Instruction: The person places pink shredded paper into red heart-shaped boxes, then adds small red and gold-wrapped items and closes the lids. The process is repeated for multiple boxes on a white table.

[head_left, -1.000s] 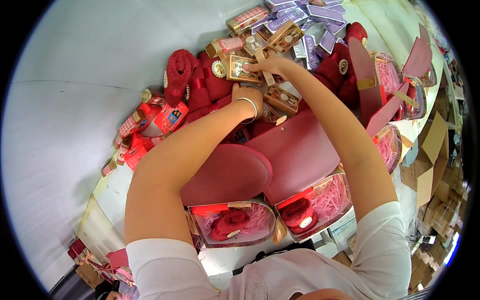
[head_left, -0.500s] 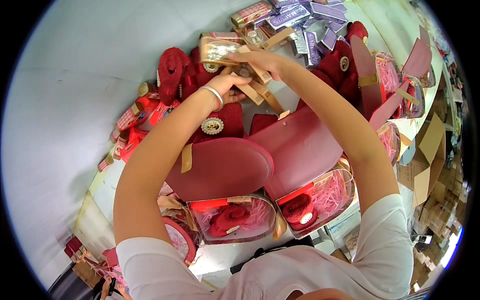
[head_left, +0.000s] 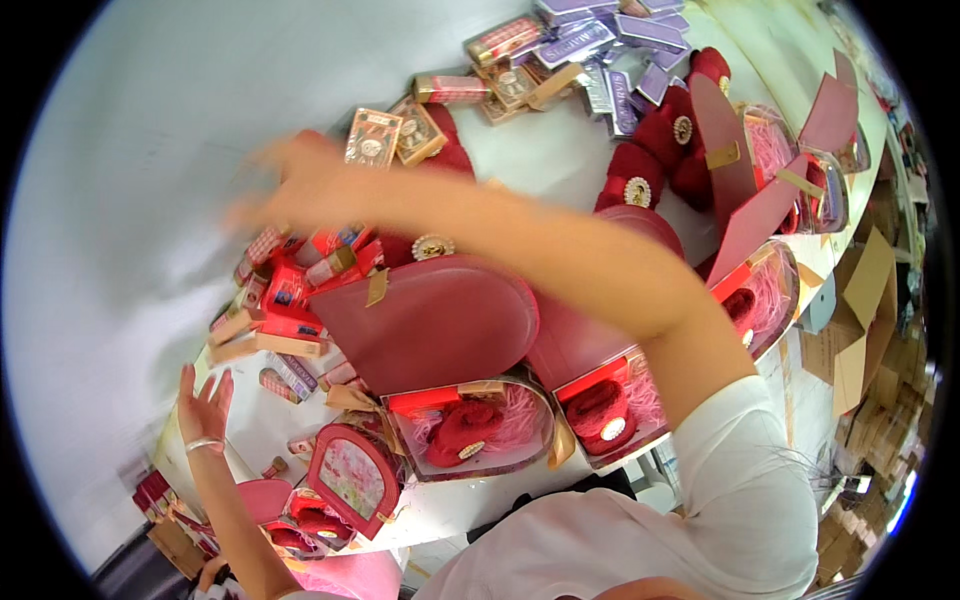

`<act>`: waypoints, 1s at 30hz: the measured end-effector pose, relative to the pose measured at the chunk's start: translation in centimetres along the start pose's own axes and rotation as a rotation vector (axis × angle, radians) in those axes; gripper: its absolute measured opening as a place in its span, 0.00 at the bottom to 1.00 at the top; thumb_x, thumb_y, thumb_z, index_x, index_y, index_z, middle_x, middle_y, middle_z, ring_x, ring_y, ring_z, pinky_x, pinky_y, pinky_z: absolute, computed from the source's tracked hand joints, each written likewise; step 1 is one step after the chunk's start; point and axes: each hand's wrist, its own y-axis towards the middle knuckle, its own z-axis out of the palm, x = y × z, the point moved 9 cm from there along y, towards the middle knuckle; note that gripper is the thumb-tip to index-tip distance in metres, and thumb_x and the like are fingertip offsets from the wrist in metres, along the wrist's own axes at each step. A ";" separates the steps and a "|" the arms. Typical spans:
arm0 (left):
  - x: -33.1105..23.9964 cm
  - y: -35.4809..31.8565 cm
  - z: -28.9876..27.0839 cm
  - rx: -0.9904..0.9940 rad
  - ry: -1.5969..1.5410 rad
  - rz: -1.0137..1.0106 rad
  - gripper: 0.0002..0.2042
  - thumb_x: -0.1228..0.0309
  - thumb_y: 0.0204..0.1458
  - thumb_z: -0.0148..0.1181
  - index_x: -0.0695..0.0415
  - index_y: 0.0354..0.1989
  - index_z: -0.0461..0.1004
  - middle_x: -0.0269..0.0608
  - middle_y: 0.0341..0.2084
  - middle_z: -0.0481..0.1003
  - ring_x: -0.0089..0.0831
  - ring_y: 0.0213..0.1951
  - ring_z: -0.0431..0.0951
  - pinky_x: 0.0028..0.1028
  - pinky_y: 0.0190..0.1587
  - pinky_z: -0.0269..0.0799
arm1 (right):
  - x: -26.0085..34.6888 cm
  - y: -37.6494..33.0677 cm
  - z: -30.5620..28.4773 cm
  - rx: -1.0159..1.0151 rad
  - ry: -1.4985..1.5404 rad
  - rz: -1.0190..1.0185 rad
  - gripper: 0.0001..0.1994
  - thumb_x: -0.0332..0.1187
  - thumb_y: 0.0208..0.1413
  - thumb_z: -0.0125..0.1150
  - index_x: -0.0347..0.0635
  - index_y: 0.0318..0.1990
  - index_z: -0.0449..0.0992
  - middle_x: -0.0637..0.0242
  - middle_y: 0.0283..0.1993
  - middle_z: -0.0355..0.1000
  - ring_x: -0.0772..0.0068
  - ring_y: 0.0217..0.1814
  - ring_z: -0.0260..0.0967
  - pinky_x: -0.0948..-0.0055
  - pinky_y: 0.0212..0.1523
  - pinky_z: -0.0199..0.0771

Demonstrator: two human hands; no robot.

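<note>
Left of the maroon gift-box lid (head_left: pixel 440 325), tan cartons (head_left: pixel 290 344) are lying between the left hand (head_left: pixel 206 410), hovering with fingers spread, and the blurred right hand (head_left: pixel 297 185), seemingly open; safe reaching is depending on clearing them.

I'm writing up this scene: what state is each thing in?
Left hand: open, empty
Right hand: open, blurred
Bracelet: on left wrist
Middle red lid: open
Upper right red lid: open
Cardboard box: flaps open
Purple boxes: heaped loosely
Two patterned boxes: side by side
</note>
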 end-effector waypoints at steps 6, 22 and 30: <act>-3.0 -3.4 8.6 0.431 0.586 0.652 0.20 0.70 0.50 0.51 0.57 0.53 0.60 0.42 0.46 0.67 0.30 0.47 0.69 0.26 0.48 0.63 | -20.9 -4.5 -17.1 -0.082 -1.014 0.314 0.39 0.62 0.41 0.51 0.35 0.53 0.62 0.46 0.44 0.64 0.53 0.46 0.65 0.64 0.44 0.67; 17.4 -3.1 52.7 0.928 0.763 0.101 0.27 0.59 0.45 0.56 0.58 0.53 0.61 0.43 0.50 0.64 0.35 0.49 0.65 0.35 0.46 0.61 | -25.7 -3.4 -24.0 -0.259 -0.971 0.785 0.45 0.68 0.35 0.50 0.39 0.55 0.61 0.51 0.54 0.59 0.53 0.54 0.60 0.60 0.48 0.66; 19.0 -3.5 51.7 0.823 0.308 -0.022 0.20 0.62 0.40 0.62 0.53 0.42 0.68 0.35 0.35 0.71 0.27 0.34 0.72 0.28 0.36 0.64 | -25.0 -3.7 -19.7 -0.242 -0.816 0.534 0.33 0.57 0.35 0.58 0.42 0.47 0.70 0.54 0.41 0.69 0.57 0.43 0.68 0.63 0.41 0.70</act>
